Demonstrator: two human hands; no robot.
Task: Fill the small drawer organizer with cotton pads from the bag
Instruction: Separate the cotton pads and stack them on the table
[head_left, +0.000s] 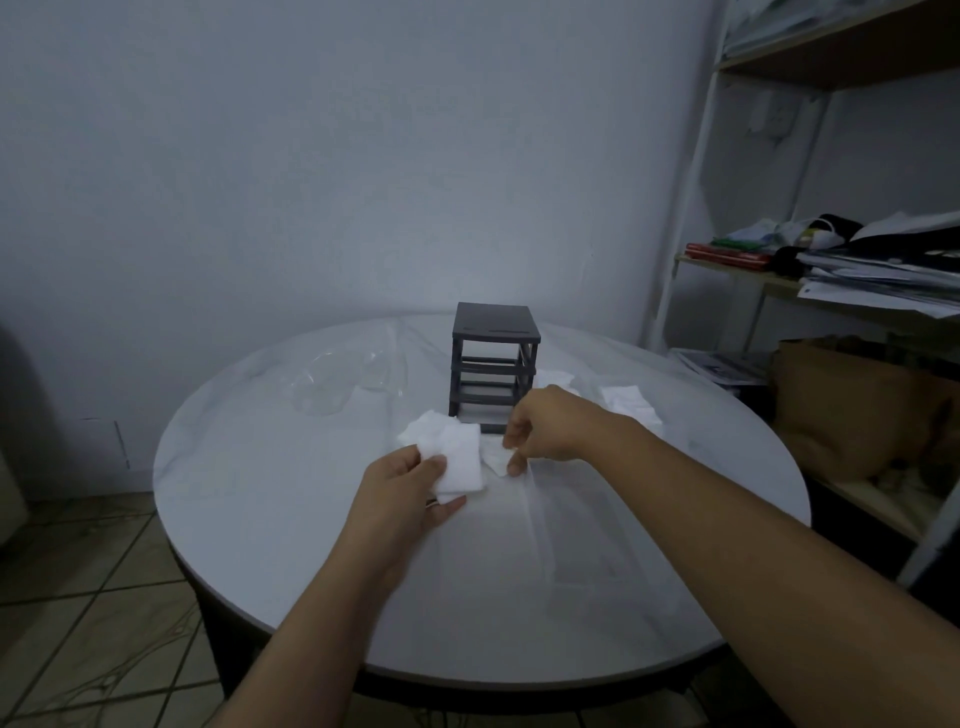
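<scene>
A small dark grey drawer organizer stands upright at the middle back of the round white table; its slots look open at the front. My left hand holds a small stack of white square cotton pads just in front of the organizer. My right hand pinches another white pad lying on the table beside that stack. A clear plastic bag lies crumpled to the organizer's left.
More white pads lie on the table to the right of the organizer. A white shelf unit with papers and clutter stands at the right, close to the table edge. Tiled floor shows at the lower left.
</scene>
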